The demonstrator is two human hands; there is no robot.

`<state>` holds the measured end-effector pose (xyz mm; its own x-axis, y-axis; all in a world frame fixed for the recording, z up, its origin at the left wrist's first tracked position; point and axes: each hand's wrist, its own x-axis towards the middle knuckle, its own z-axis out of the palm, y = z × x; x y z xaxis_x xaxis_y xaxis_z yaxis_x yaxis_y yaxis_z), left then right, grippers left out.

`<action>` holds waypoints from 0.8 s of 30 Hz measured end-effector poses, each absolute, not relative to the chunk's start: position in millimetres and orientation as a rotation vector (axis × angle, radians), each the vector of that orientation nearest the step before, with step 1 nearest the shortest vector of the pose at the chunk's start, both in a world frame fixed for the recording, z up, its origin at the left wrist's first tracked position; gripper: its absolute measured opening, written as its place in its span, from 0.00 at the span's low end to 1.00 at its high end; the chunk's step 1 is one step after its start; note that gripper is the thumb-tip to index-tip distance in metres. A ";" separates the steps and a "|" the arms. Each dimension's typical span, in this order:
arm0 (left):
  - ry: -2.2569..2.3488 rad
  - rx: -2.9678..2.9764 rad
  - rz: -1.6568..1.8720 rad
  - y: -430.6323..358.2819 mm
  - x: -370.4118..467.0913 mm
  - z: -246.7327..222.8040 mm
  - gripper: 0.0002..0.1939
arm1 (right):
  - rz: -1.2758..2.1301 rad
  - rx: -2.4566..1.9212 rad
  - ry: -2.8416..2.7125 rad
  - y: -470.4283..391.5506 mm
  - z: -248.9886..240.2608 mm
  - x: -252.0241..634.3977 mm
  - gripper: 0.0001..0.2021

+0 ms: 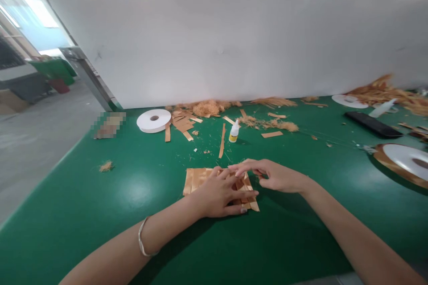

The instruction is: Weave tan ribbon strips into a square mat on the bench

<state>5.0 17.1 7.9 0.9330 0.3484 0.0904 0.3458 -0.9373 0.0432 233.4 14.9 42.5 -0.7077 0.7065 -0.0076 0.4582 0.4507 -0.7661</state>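
A mat of glossy tan ribbon strips (193,180) lies flat on the green table, its strips side by side and some seeming to cross at the right. My left hand (219,191) rests palm down on the mat with its fingers spread, covering much of the middle. From the right, my right hand (272,176) reaches to the mat's far edge beside the left fingertips. Its index finger is stretched out, the other fingers are bent, and the thumb stands apart. Whether its fingertips touch a strip is hard to see. Beyond the hands stands a small white glue bottle (234,132) with a yellow label.
Loose tan strips (182,122) and frayed fibres (209,107) lie along the white back panel (234,49). A white reel (154,120) is at the left, and a ribbon reel (406,162) at the right. Near it lie a black phone-like object (372,124) and a white nozzle bottle (383,108).
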 end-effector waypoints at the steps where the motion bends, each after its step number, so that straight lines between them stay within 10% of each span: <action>1: 0.548 3.066 0.148 17.4 5.2 7.9 0.26 | 1.103 -1.018 -2.416 15.0 41.1 232.2 0.31; 9: 0.540 3.067 0.174 16.9 5.7 7.3 0.26 | 1.076 -1.237 -2.165 18.3 29.7 222.1 0.18; 24: 0.523 3.084 0.180 17.2 4.8 11.0 0.25 | 1.587 -0.855 -1.775 16.9 32.2 227.1 0.35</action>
<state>4.8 17.2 11.0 0.9376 0.3294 0.1116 0.3284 -0.9441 0.0275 227.1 16.9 32.2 -0.6106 0.7917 0.0179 0.0706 0.0769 -0.9945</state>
